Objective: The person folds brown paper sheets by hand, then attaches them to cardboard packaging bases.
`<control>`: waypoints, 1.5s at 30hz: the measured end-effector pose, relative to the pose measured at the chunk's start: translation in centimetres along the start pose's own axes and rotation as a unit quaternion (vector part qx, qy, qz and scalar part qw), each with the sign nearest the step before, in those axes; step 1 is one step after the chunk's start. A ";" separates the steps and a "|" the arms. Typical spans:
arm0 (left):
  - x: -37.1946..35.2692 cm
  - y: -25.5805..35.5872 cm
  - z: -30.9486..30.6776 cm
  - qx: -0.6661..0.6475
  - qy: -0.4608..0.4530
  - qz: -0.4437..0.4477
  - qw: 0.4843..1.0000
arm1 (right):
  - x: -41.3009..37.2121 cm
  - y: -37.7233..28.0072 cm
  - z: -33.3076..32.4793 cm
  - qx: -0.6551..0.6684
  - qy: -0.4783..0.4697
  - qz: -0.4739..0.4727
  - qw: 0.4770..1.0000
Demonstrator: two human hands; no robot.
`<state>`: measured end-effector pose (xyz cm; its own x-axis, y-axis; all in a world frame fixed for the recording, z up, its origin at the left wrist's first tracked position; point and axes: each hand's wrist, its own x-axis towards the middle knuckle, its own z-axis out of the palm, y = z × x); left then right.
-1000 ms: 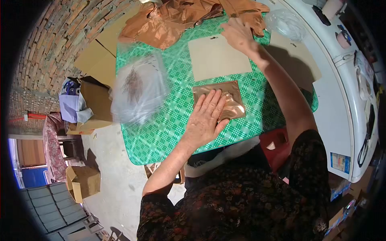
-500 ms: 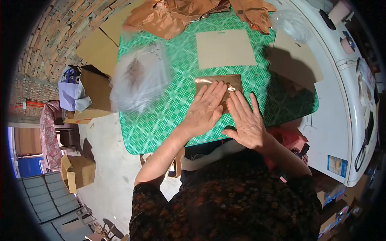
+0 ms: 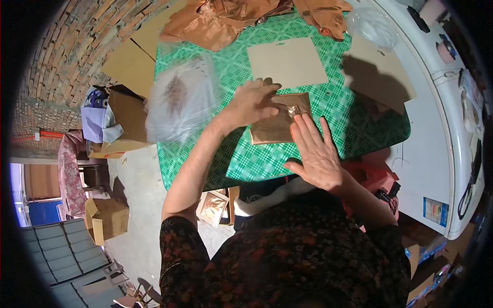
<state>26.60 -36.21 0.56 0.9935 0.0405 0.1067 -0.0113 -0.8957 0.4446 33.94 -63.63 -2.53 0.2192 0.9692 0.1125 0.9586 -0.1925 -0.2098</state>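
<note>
A shiny copper-coloured foil packet, square and flat, lies on the table in front of me. My right hand rests with straight fingers on its right edge, the thumb spread out to the side. My left hand is over the packet's far left corner, fingers bent forward and thumb apart from them, with nothing visible in its grasp. Just beyond the packet lies a flat beige card sheet. To the left is a stack of clear plastic bags.
The table has a green checked cover. Crumpled copper foil lies along its far edge. At the right are another card sheet, clear plastic and a white refrigerator. An open cardboard box stands at the left.
My left hand has lifted off the packet's middle and moved left and away from me, its fingers now bent. My right hand stays in about the same place on the packet.
</note>
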 end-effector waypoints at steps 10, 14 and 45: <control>4.2 -0.9 -2.4 -0.183 -0.231 -0.147 0.944 | 0.1 0.1 0.2 0.034 0.016 -0.004 0.999; 4.9 -1.0 -2.8 -0.194 -0.283 -0.160 0.926 | 0.1 0.2 0.5 0.033 0.012 -0.003 0.999; -6.5 -3.0 -4.4 -0.494 -0.071 -0.243 0.832 | 3.3 3.2 0.6 -0.046 0.022 0.003 0.999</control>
<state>19.67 -31.86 2.40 0.9107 0.1761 -0.3736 0.3768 0.0162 0.9262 37.64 -60.94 -3.43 0.2304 0.9606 0.1553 0.9696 -0.2131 -0.1203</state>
